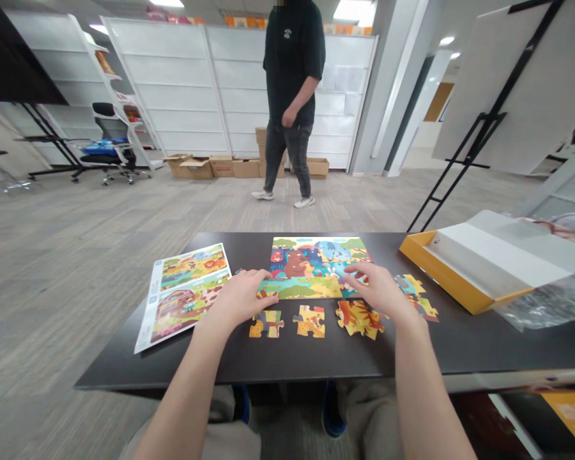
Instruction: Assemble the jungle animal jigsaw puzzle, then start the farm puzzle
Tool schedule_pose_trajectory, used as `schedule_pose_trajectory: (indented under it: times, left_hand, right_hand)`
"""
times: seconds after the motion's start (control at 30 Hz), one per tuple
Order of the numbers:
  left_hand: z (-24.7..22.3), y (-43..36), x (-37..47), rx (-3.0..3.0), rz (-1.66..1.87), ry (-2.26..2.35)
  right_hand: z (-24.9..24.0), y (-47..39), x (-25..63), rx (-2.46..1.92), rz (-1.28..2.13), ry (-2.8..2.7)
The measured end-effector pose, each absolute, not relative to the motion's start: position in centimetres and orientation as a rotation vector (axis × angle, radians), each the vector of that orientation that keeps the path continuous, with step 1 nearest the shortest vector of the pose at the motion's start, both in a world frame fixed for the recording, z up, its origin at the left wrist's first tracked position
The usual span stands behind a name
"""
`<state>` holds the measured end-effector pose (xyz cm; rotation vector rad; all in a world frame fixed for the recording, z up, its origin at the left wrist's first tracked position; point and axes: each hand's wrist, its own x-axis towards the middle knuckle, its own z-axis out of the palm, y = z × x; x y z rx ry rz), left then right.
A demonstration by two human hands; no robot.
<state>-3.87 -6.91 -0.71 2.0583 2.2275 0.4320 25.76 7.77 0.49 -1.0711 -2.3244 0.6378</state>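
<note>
A partly joined puzzle with a bear and other animals lies flat on the dark table. My left hand rests at its left edge, fingers apart, with nothing visible in them. At the right part of the puzzle is my right hand, its fingers spread and curved over the pieces. Nearer the front edge lie a loose piece with spots and blue, a yellow spotted piece and a small pile of orange and yellow pieces. More loose pieces lie right of my right wrist.
A printed picture sheet lies at the left of the table. On the right are an open yellow box and clear plastic wrap. Beyond the table, a person in dark clothes stands mid-step before white shelves.
</note>
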Motion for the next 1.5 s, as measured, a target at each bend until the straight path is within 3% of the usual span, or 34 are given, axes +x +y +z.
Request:
schedule_pose_trajectory:
  times: [0.13,0.23,0.5,0.9,1.5]
  left_hand:
    - [-1.1,-6.6,-3.7,2.057,0.473,2.175]
    - [-1.2,-6.3,-3.5,2.052,0.508,2.144]
    - [-1.5,-6.2,-3.4,2.04,0.604,2.126]
    - [-0.8,-6.7,-4.1,1.941,0.574,2.124]
    - [-1.0,-6.4,-3.5,1.878,0.626,2.08]
  right_hand:
    - [3.4,6.3,27.3,-0.912,1.061,-1.833]
    - [4.4,6.0,28.2,-0.852,1.15,-1.567]
    - [0.4,8.7,27.3,-1.254,0.521,-2.152]
    - [-0.5,8.2,26.2,-1.155,0.523,-2.509]
    - [-0.6,8.2,25.7,-1.201,0.625,-2.517]
